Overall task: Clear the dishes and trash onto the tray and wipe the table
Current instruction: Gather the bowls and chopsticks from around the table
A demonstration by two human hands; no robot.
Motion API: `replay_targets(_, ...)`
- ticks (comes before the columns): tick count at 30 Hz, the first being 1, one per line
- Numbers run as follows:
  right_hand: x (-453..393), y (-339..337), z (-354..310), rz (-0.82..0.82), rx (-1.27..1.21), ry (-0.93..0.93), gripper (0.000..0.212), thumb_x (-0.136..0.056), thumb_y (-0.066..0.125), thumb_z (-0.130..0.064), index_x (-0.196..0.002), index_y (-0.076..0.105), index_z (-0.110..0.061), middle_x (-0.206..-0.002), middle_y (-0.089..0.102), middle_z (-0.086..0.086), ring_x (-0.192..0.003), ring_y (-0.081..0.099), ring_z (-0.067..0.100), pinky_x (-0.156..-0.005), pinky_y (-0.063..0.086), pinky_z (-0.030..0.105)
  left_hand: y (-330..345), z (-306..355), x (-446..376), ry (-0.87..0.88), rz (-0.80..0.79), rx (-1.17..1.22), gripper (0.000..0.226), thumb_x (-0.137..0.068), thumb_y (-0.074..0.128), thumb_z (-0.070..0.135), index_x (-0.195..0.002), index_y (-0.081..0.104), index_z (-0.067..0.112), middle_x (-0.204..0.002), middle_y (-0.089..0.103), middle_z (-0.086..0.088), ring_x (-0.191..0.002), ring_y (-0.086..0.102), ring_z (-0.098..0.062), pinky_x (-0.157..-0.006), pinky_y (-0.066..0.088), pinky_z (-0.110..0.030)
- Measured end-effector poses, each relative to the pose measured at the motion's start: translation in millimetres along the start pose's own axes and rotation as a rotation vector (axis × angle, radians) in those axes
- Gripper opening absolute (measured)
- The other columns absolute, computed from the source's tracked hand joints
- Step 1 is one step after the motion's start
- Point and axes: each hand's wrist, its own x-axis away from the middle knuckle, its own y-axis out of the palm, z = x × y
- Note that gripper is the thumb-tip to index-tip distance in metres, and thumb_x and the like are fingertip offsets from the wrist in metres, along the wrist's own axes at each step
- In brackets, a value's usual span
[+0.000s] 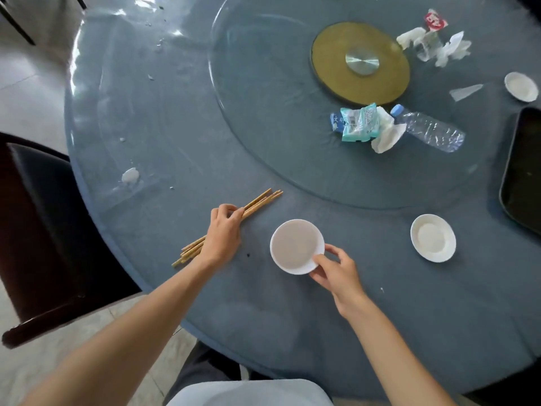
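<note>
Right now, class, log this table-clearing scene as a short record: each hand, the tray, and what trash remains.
left hand: closed on chopsticks, lying on table
right hand: gripping rim of white bowl
tray: dark, right edge, nothing visible in it
trash: plastic bottle, wrappers, tissues
other dishes: saucer, small bowl

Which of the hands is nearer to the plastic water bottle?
Right. The right hand, gripping the white bowl, sits below and left of the plastic water bottle; the left hand, on the chopsticks, is farther left.
</note>
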Motion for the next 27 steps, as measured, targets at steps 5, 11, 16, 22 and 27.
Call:
replay_targets(5, -0.2, 1.5, 2.6, 0.020, -0.038, 0.032, 0.041, -0.092, 0.072, -0.011, -0.131, 0.058, -0.015, -0.115, 0.071, 0.014, -0.098, 0.073, 0.020, -0.071, 0.062, 0.026, -0.7, -4.1, -3.6, 0.024, -0.021, -0.066, 0.039, -0.097, 0.057, 0.006, -0.136, 0.055, 0.011, -0.128, 0.051, -0.012, -0.116, 0.044, -0.031, -0.098, 0.048, -0.038)
replay_targets(11, 1.1, 6.5, 3.3, -0.039, -0.043, 0.066, 0.035, -0.098, 0.062, -0.012, -0.131, 0.061, -0.024, -0.119, 0.070, 0.008, -0.092, 0.072, 0.017, -0.069, 0.063, 0.029, -5.0, 9.1, -21.6, -0.134, -0.092, -0.164, 0.023, -0.086, 0.049, -0.002, -0.108, 0.053, 0.003, -0.108, 0.053, -0.020, -0.102, 0.048, -0.038, -0.081, 0.046, -0.045)
replay_targets(16, 5.8, 11.5, 2.4, -0.111, -0.096, 0.079, 0.045, -0.100, 0.052, -0.009, -0.135, 0.062, -0.036, -0.125, 0.068, -0.002, -0.101, 0.072, 0.018, -0.085, 0.063, 0.043, -3.9, 14.8, -28.4, -0.190, -0.189, -0.284, 0.026, -0.082, 0.054, 0.001, -0.106, 0.046, 0.002, -0.111, 0.051, -0.021, -0.100, 0.051, -0.040, -0.077, 0.046, -0.042)
replay_targets(22, 14.0, 20.2, 8.5, -0.126, -0.190, 0.088, 0.053, -0.098, 0.050, -0.003, -0.139, 0.057, -0.035, -0.133, 0.064, 0.001, -0.120, 0.065, 0.025, -0.081, 0.064, 0.040, -1.0, 11.2, -21.2, -0.091, -0.232, -0.394, 0.018, -0.091, 0.052, 0.010, -0.107, 0.048, 0.003, -0.114, 0.049, -0.018, -0.103, 0.050, -0.038, -0.070, 0.040, -0.038)
replay_targets(27, 24.0, 23.6, 18.3, -0.021, -0.280, 0.101, 0.053, -0.096, 0.050, -0.001, -0.138, 0.058, -0.031, -0.132, 0.063, 0.006, -0.117, 0.066, 0.028, -0.082, 0.064, 0.044, -3.6, 9.5, -14.0, -0.031, -0.261, -0.380, 0.016, -0.096, 0.049, 0.018, -0.105, 0.046, 0.005, -0.112, 0.048, -0.017, -0.100, 0.052, -0.040, -0.067, 0.038, -0.041)
